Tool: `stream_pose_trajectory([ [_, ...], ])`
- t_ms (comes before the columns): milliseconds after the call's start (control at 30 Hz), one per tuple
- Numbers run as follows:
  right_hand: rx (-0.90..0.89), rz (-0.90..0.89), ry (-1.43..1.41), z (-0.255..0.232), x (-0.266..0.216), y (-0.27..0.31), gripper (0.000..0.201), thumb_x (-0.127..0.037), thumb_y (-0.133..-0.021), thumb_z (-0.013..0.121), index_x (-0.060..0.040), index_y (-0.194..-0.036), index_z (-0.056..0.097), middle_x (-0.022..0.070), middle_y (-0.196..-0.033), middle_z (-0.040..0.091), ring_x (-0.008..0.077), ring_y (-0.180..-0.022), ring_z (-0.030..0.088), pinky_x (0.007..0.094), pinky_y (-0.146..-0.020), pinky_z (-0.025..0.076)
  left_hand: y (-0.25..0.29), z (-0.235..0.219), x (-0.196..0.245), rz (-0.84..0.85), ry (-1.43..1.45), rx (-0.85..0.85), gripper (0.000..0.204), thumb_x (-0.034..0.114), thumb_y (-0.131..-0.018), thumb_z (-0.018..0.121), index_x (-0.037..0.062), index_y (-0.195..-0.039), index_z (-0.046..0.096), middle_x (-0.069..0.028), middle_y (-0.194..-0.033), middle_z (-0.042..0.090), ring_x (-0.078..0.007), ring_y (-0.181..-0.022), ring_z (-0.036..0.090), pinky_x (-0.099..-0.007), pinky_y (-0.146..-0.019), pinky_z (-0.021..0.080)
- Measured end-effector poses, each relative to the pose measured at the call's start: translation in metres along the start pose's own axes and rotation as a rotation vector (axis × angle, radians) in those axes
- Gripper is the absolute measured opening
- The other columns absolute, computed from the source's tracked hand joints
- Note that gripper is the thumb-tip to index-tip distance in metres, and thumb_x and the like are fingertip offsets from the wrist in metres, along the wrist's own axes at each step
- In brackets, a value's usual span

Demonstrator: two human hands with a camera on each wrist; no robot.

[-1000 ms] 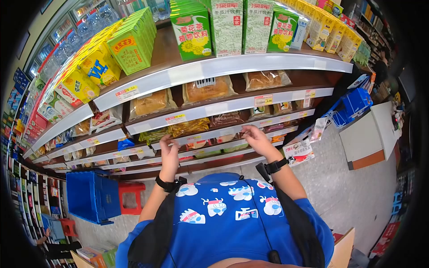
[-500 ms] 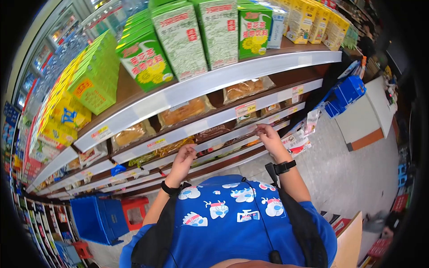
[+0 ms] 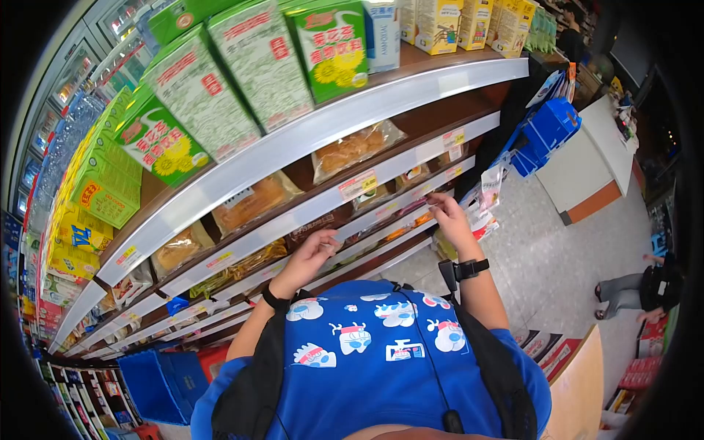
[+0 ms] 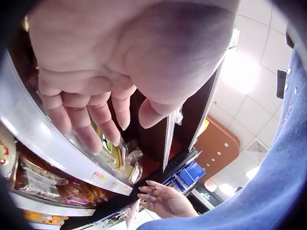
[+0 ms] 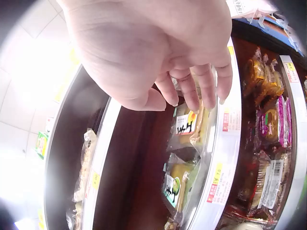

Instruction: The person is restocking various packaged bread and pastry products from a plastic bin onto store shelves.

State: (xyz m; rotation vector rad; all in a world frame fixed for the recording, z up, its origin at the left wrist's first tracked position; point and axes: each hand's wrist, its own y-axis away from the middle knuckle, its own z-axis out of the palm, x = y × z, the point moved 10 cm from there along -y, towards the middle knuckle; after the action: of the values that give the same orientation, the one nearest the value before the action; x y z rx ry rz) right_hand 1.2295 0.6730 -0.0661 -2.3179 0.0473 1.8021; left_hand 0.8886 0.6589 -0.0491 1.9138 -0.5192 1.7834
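Both hands hover in front of a store shelf and hold nothing. My left hand (image 3: 312, 253) has its fingers loosely bent, near the shelf edge below the bagged bread (image 3: 253, 202). To its right, my right hand (image 3: 451, 220) is held by the lower shelves with relaxed fingers. The right wrist view shows that hand's fingers (image 5: 206, 86) hanging in front of clear-wrapped pastries (image 5: 177, 184) with printed labels. In the left wrist view, the left fingers (image 4: 86, 132) overlap a shelf edge and wrapped packs, with the other hand visible beyond.
Green and white drink cartons (image 3: 260, 66) line the top shelf, yellow cartons (image 3: 440, 26) to their right. A blue basket (image 3: 550, 136) hangs by the shelf end, near a white counter (image 3: 587, 161). A blue crate (image 3: 161, 385) stands lower left. Another person (image 3: 638, 286) is at right.
The head view has turned and shifted rightward along the shelf. Both hands have moved right past the shelf goods, staying empty. A person has come into view at the right.
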Motion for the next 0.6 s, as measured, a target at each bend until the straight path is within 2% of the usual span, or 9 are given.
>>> stream_pose_trajectory([
  [100, -0.008, 0.002, 0.058, -0.027, 0.003, -0.023, 0.033, -0.004, -0.091, 0.054, 0.0009, -0.124, 0.053, 0.0080, -0.110, 0.063, 0.0152, -0.097, 0.059, 0.0290, -0.087, 0.048, -0.021, 0.019, 0.009, -0.017, 0.004, 0.034, 0.038, 0.013, -0.097, 0.052, 0.0060, -0.134, 0.046, -0.0036, -0.113, 0.054, -0.0094, -0.094, 0.052, -0.0246, -0.089, 0.043],
  [233, 0.018, -0.098, 0.108, -0.072, 0.006, -0.063, 0.037, -0.005, -0.087, 0.058, 0.0007, -0.124, 0.054, 0.0115, -0.109, 0.064, 0.0193, -0.099, 0.060, 0.0315, -0.086, 0.049, -0.056, 0.050, 0.016, 0.019, 0.021, 0.088, 0.039, 0.012, -0.097, 0.052, 0.0059, -0.134, 0.046, -0.0040, -0.115, 0.055, -0.0099, -0.095, 0.053, -0.0253, -0.089, 0.043],
  [300, -0.002, -0.088, 0.094, -0.088, 0.015, -0.080, 0.039, -0.004, -0.085, 0.059, 0.0008, -0.123, 0.053, 0.0116, -0.110, 0.062, 0.0205, -0.098, 0.060, 0.0316, -0.084, 0.050, -0.071, 0.065, 0.011, 0.011, 0.040, 0.126, 0.039, 0.011, -0.096, 0.052, 0.0058, -0.135, 0.045, -0.0043, -0.117, 0.055, -0.0100, -0.095, 0.053, -0.0256, -0.089, 0.043],
  [367, 0.075, -0.141, 0.240, -0.113, 0.008, -0.089, 0.042, -0.005, -0.083, 0.061, 0.0013, -0.123, 0.052, 0.0126, -0.114, 0.056, 0.0220, -0.100, 0.058, 0.0318, -0.083, 0.050, -0.087, 0.078, 0.008, 0.038, -0.025, 0.157, 0.040, 0.010, -0.096, 0.051, 0.0058, -0.135, 0.045, -0.0054, -0.121, 0.055, -0.0108, -0.098, 0.053, -0.0268, -0.089, 0.044],
  [400, 0.083, -0.131, 0.238, -0.121, 0.007, -0.094, 0.049, -0.007, -0.082, 0.063, 0.0007, -0.128, 0.048, 0.0148, -0.119, 0.050, 0.0242, -0.105, 0.055, 0.0321, -0.084, 0.050, -0.093, 0.086, 0.008, 0.033, -0.042, 0.155, 0.042, 0.011, -0.096, 0.051, 0.0055, -0.137, 0.043, -0.0073, -0.126, 0.054, -0.0120, -0.103, 0.053, -0.0275, -0.092, 0.043],
  [433, 0.072, -0.132, 0.240, -0.125, 0.013, -0.100, 0.049, -0.007, -0.082, 0.063, 0.0007, -0.128, 0.048, 0.0148, -0.119, 0.050, 0.0242, -0.105, 0.055, 0.0321, -0.084, 0.050, -0.101, 0.093, 0.009, 0.031, -0.036, 0.165, 0.042, 0.011, -0.096, 0.051, 0.0055, -0.137, 0.043, -0.0073, -0.126, 0.054, -0.0120, -0.103, 0.053, -0.0275, -0.092, 0.043],
  [500, 0.131, -0.150, 0.248, -0.137, 0.025, -0.112, 0.055, -0.008, -0.081, 0.064, 0.0002, -0.132, 0.044, 0.0172, -0.123, 0.048, 0.0262, -0.111, 0.053, 0.0346, -0.088, 0.048, -0.117, 0.110, 0.016, 0.075, 0.001, 0.179, 0.046, 0.012, -0.096, 0.051, 0.0052, -0.140, 0.041, -0.0101, -0.131, 0.051, -0.0141, -0.107, 0.053, -0.0284, -0.096, 0.043],
  [533, 0.100, -0.149, 0.265, -0.137, 0.026, -0.117, 0.060, -0.010, -0.081, 0.065, 0.0014, -0.134, 0.040, 0.0196, -0.125, 0.046, 0.0296, -0.116, 0.051, 0.0375, -0.095, 0.045, -0.126, 0.121, 0.024, 0.042, 0.002, 0.149, 0.048, 0.011, -0.097, 0.049, 0.0056, -0.144, 0.036, -0.0121, -0.136, 0.048, -0.0188, -0.125, 0.047, -0.0323, -0.106, 0.037],
  [600, 0.082, -0.185, 0.284, -0.137, 0.026, -0.125, 0.061, -0.010, -0.081, 0.066, 0.0024, -0.134, 0.040, 0.0206, -0.127, 0.046, 0.0318, -0.118, 0.050, 0.0384, -0.098, 0.043, -0.148, 0.142, 0.032, 0.065, 0.068, 0.104, 0.053, 0.012, -0.097, 0.050, 0.0060, -0.147, 0.032, -0.0134, -0.140, 0.045, -0.0189, -0.121, 0.049, -0.0324, -0.105, 0.038],
])
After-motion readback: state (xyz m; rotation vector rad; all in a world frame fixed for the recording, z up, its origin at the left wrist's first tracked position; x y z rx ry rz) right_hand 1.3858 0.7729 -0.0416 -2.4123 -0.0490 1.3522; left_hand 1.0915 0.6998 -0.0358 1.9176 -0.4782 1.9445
